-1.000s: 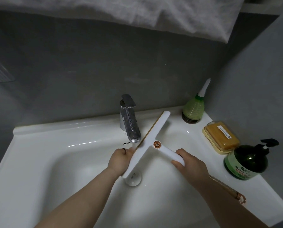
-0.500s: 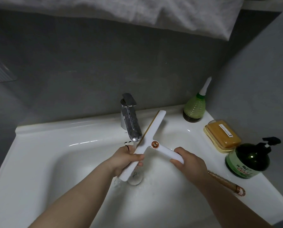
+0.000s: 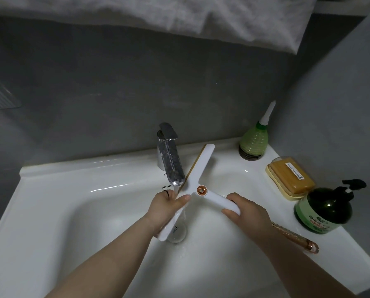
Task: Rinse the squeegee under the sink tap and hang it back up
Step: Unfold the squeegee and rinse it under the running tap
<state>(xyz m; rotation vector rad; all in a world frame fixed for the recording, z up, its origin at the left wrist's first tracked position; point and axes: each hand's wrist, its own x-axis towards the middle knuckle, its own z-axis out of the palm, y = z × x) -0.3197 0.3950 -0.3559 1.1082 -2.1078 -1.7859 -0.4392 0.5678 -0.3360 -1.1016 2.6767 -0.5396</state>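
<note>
While my left hand (image 3: pixel 165 203) pinches the blade with thumb (image 3: pixel 183 198) on top and fingers curled beneath, my right hand (image 3: pixel 247 211) is wrapped closed around the handle end.

Item held: white plastic T-shaped squeegee with copper-coloured hub (image 3: pixel 198 168), at frame centre, blade slanting from upper right to lower left over the drain.

Water: running from the chrome single-lever tap (image 3: pixel 169 160) onto the blade, just beside my left hand.

Surround: white ceramic sink basin (image 3: pixel 76 186); a dark green pump bottle (image 3: pixel 323 211) at right on the ledge.

Status, my judgement: rinse in progress; shutting the tap and hanging up remain. No hook is visible.
</note>
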